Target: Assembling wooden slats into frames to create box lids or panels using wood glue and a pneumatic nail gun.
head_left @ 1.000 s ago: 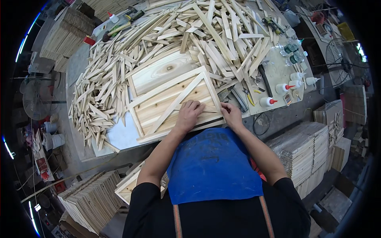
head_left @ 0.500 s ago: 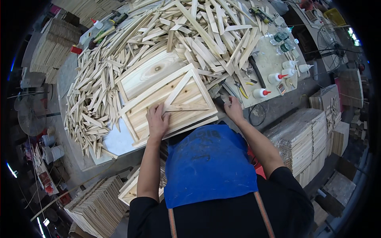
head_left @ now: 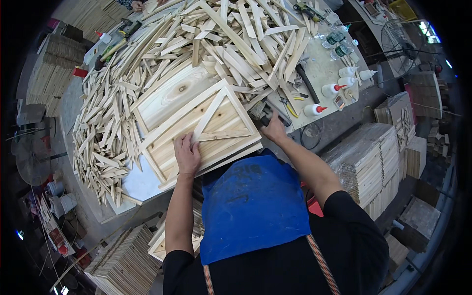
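A framed wooden panel (head_left: 206, 120) with a diagonal brace and a crosspiece lies in front of me, on top of other panels. My left hand (head_left: 187, 154) rests on its near part, fingers laid over the wood by the lower end of the diagonal brace. Just past the panel's right end, my right hand (head_left: 275, 130) closes at a dark and grey tool (head_left: 268, 110) on the table; its exact kind is hard to make out. Behind the framed panel sits a plain board (head_left: 179, 89) with a knot, edged by a strip.
Loose wooden strips (head_left: 236, 44) are heaped across the table. To the right are pliers (head_left: 291, 108), a black bar (head_left: 307, 83), glue bottles (head_left: 314, 109) and a cable (head_left: 310, 135). Stacked boards (head_left: 364, 162) stand at the right. Another person's hand (head_left: 137, 6) shows at the far edge.
My right hand has moved left and slightly forward onto the dark tool. My left hand stays on the panel. The whole view has shifted a little, and another person's hand has appeared at the top.
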Motion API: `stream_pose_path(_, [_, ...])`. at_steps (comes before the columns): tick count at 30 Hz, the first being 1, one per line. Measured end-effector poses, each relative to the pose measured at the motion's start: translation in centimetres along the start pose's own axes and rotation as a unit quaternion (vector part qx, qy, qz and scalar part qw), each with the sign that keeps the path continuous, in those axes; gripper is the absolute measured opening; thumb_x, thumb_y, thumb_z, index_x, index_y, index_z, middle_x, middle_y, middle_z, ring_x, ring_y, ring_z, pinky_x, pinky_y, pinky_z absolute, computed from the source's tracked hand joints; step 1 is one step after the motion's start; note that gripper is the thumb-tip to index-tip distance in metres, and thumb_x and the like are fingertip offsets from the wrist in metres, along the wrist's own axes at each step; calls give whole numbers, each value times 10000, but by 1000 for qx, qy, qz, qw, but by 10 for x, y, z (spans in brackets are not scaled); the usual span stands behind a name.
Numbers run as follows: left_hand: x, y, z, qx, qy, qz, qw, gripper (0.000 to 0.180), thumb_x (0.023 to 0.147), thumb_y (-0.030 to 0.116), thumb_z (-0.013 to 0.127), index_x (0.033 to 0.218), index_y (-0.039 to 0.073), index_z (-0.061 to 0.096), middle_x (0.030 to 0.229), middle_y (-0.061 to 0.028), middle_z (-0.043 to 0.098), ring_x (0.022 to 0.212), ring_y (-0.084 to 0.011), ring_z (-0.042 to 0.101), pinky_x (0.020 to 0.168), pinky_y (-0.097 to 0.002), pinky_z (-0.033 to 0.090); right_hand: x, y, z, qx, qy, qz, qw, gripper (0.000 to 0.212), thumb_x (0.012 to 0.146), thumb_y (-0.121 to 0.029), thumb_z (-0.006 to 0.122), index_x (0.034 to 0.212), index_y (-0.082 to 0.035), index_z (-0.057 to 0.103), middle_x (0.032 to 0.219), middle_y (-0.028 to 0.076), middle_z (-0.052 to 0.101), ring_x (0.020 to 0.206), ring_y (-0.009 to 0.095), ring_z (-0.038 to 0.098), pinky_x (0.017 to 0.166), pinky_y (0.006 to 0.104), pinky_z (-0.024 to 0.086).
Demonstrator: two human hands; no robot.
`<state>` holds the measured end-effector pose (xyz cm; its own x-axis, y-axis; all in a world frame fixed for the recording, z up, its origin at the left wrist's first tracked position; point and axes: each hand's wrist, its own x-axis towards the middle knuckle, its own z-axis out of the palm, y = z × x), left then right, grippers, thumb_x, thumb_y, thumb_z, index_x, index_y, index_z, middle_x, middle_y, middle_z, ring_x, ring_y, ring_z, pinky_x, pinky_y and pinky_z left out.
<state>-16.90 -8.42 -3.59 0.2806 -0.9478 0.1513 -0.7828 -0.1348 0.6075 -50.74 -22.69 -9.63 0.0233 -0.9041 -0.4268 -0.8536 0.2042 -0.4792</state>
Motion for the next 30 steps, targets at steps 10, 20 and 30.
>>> stream_pose_path(10, [1, -4, 0, -6, 9, 1, 1000, 405, 861, 59, 720, 1260, 20, 663, 1205, -209, 608, 1160, -396, 560, 1046, -457, 448, -62, -43, -148, 56, -129, -19, 990, 481, 839, -335, 791, 1158, 15, 709, 975, 251, 749, 905, 381, 734, 852, 424, 564])
stream_pose_path(20, [3, -4, 2, -6, 20, 15, 1000, 411, 846, 62, 729, 1249, 18, 664, 1187, -205, 606, 1149, -394, 559, 1037, -469, 449, -100, -94, -124, -51, -147, -106, 982, 347, 905, -344, 762, 974, -4, 752, 683, 137, 702, 579, 225, 693, 604, 385, 556])
stream_pose_path(30, [-1, -8, 2, -26, 25, 17, 999, 412, 841, 64, 731, 1245, 28, 658, 1174, -192, 590, 1116, -383, 559, 1006, -470, 456, -119, -135, -119, -110, -169, -55, 978, 434, 877, -369, 779, 1036, 33, 738, 925, 275, 735, 916, 434, 717, 838, 472, 560])
